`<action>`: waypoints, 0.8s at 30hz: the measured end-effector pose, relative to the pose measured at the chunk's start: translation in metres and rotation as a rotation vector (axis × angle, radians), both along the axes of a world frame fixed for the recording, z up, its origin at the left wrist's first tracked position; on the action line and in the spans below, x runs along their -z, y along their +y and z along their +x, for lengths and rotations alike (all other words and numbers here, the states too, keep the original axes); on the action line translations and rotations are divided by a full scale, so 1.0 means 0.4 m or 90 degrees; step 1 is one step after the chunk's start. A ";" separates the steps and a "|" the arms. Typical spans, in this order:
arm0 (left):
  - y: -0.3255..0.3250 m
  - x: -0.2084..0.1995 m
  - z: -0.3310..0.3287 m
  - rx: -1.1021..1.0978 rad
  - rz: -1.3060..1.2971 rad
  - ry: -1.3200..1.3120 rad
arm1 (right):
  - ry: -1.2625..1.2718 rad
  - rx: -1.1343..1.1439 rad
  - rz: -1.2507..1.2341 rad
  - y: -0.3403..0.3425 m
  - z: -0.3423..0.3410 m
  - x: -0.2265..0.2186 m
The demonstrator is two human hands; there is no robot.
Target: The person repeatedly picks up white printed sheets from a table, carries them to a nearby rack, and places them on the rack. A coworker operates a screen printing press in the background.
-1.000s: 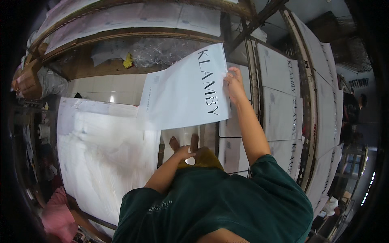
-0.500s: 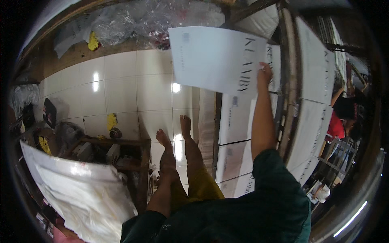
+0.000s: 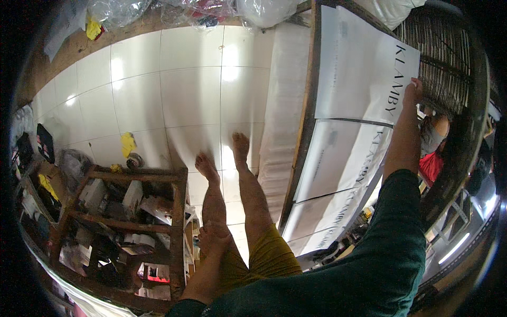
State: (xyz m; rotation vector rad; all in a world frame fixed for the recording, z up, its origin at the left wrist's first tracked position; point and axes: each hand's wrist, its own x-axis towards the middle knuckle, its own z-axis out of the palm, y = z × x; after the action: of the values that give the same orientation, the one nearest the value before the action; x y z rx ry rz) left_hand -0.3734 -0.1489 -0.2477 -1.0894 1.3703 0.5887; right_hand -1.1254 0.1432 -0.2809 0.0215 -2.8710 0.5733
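At the upper right, my right hand [image 3: 415, 91] pinches the outer edge of a large printed white sheet [image 3: 364, 68], its fingers closed near the black lettering. That sheet lies almost flat on a dark-framed rack [image 3: 303, 153], at the far end of a row. Closer to me along the same row is another printed white sheet [image 3: 338, 156], with more of them beyond it toward my body. My left hand [image 3: 214, 236] rests on my left leg near the knee, holding nothing, fingers laid against the skin.
A wooden frame shelf [image 3: 127, 175] with boxes and odds and ends stands at the left. Clear plastic bags [image 3: 119, 11] lie along the far edge. A yellow scrap [image 3: 127, 143] is on the tiled floor [image 3: 190, 95]. Another person's arm [image 3: 436, 129] shows beyond the rack.
The sheet in my right hand has come down from the air onto the rack, moving right. My view has shifted, and the white bundle at lower left has mostly left it. My left hand stays on my leg.
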 end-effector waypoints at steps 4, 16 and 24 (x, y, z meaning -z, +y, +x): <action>0.008 0.039 0.003 0.016 0.028 -0.055 | 0.006 -0.037 -0.038 0.031 -0.027 0.010; 0.000 0.036 -0.025 0.001 0.044 -0.020 | -0.009 0.022 -0.004 0.071 -0.052 0.035; 0.019 0.018 -0.047 0.021 0.026 0.001 | 0.226 -0.104 0.297 -0.122 0.217 0.045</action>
State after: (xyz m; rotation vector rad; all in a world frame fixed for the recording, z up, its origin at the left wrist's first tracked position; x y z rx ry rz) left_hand -0.3923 -0.1412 -0.2547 -1.0320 1.3700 0.5900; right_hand -1.0385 0.0945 -0.2987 0.3913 -2.5948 -0.0845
